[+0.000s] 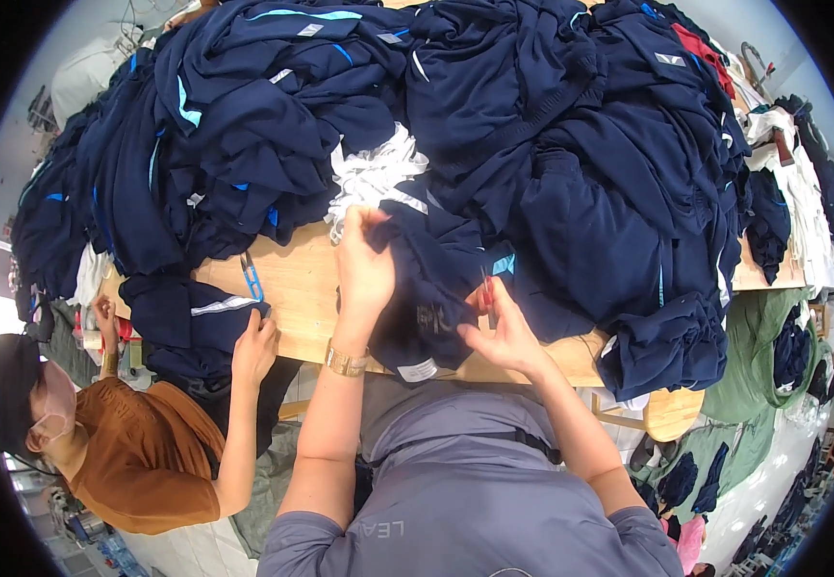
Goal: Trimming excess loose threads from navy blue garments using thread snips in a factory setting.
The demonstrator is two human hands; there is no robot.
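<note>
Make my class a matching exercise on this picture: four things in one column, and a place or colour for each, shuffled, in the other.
Things
1. Red-handled snips
2. Wristband
3. Heap of cloth strips
4. Navy garment with a white label

Places and colours
A. White
B. Gripped in the wearer's left hand
C. Gold-coloured
D. Held in the wearer's right hand

Right pairs: 1-D, 2-C, 3-A, 4-B
</note>
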